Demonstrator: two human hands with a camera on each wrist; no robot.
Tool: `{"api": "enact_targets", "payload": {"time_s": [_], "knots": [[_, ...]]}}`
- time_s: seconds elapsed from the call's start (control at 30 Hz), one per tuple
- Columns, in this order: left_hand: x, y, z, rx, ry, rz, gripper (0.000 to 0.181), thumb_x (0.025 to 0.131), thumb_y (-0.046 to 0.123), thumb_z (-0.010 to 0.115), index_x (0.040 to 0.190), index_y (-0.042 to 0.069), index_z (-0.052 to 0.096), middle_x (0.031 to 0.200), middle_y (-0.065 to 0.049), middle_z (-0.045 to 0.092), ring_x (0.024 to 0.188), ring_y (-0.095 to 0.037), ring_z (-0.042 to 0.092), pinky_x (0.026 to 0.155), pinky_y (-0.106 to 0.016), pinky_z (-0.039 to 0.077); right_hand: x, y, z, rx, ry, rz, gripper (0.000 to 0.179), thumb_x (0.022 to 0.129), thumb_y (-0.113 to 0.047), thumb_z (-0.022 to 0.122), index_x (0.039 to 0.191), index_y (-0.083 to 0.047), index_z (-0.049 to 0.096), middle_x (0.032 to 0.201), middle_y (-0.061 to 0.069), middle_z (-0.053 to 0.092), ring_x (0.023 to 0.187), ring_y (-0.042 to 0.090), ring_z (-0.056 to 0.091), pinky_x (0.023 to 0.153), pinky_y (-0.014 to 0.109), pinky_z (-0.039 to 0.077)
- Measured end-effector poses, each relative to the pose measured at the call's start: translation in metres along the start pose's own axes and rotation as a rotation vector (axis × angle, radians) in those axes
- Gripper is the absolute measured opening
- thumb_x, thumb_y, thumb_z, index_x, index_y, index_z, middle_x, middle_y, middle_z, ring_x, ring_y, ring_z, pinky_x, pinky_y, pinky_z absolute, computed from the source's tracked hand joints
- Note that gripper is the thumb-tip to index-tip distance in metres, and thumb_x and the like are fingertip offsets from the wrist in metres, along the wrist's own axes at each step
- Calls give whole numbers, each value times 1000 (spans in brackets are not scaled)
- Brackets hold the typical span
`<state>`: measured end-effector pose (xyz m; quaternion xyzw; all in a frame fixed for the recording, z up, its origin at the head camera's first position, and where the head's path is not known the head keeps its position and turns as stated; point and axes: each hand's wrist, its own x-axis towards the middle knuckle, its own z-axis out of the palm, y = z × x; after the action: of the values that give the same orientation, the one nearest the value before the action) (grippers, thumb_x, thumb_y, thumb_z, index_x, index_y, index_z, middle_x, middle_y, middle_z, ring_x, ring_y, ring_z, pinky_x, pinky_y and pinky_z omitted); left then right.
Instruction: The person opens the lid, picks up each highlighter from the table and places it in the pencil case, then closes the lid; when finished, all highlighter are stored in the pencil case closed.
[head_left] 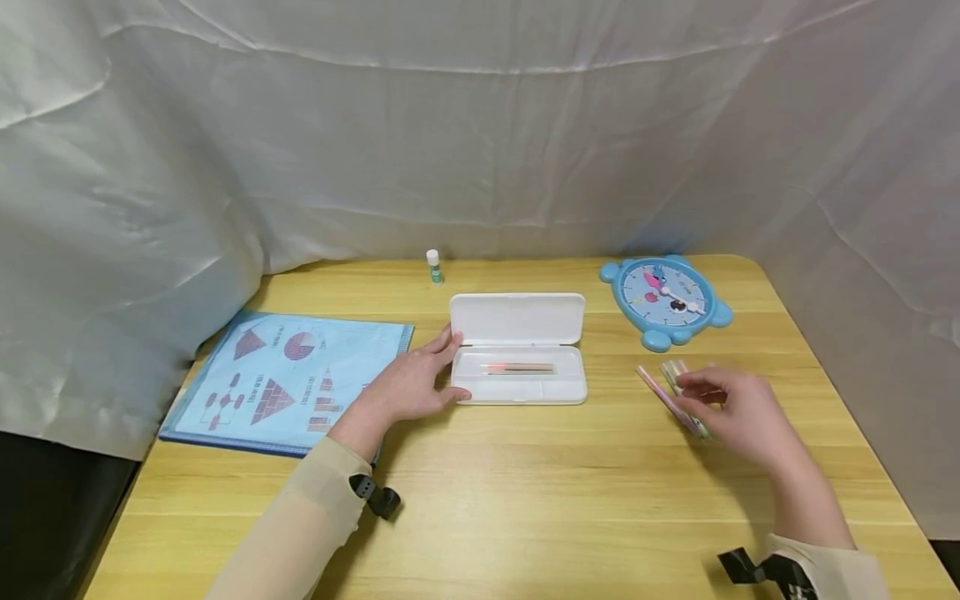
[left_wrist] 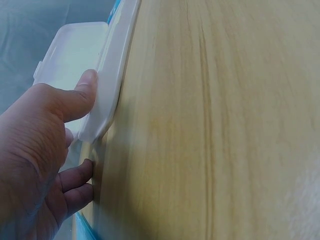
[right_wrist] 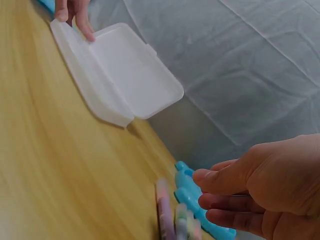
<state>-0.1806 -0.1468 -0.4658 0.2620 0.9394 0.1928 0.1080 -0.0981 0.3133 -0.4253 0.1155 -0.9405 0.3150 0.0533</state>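
Note:
A white pencil case stands with its lid raised at the middle of the table. Inside its tray lie a few thin, pencil-like sticks, one with a reddish end. My left hand grips the case's left end, thumb at the front corner and a finger near the hinge; in the left wrist view its thumb presses the case wall. Over at the right, my right hand hovers beside several pastel pens, fingers loosely bent. In the right wrist view those pens lie apart from its fingertips, which hold nothing.
A blue clock-shaped toy lies at the back right. Toward the back stands a small white-capped bottle. A light blue printed folder lies at the left, partly under my left forearm. Grey cloth hangs behind the table.

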Motion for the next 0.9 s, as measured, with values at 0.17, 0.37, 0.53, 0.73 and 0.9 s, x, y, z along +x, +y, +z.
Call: {"api": "enact_targets", "payload": {"time_s": [0.17, 0.37, 0.53, 0.73, 0.9], "knots": [[0, 1, 0, -6, 0, -1, 97, 98, 56, 71, 169, 13, 20, 175, -8, 9, 149, -41, 39, 118, -53, 39, -11, 2, 4, -4, -43, 82, 25, 86, -3, 89, 107, 6, 79, 89, 7, 77, 81, 24, 73, 67, 21, 57], [0, 1, 0, -6, -3, -8, 97, 98, 57, 71, 169, 14, 20, 175, -7, 8, 148, -41, 40, 117, -53, 39, -22, 6, 10, -24, -62, 135, 26, 85, -4, 89, 106, 6, 78, 87, 4, 75, 78, 20, 70, 67, 24, 58], [-1, 1, -2, -13, -2, -14, 97, 98, 56, 71, 168, 14, 20, 175, -6, 8, 148, -42, 41, 117, -54, 40, -22, 4, 14, -48, -68, 130, 27, 84, -4, 89, 106, 7, 77, 86, 6, 76, 76, 21, 71, 66, 28, 57], [0, 1, -1, -10, 3, -7, 96, 99, 56, 71, 168, 13, 20, 175, -8, 9, 148, -41, 41, 117, -53, 39, -19, 4, 18, -66, -117, 167, 32, 84, -3, 89, 110, 9, 76, 89, 9, 76, 78, 22, 72, 66, 30, 57], [0, 1, -1, -10, 2, -7, 97, 98, 56, 71, 168, 13, 20, 175, -8, 9, 148, -41, 40, 117, -53, 39, -18, 5, 23, -58, -152, 187, 29, 85, -1, 87, 110, 9, 76, 86, 5, 74, 76, 19, 69, 64, 28, 57]]}}
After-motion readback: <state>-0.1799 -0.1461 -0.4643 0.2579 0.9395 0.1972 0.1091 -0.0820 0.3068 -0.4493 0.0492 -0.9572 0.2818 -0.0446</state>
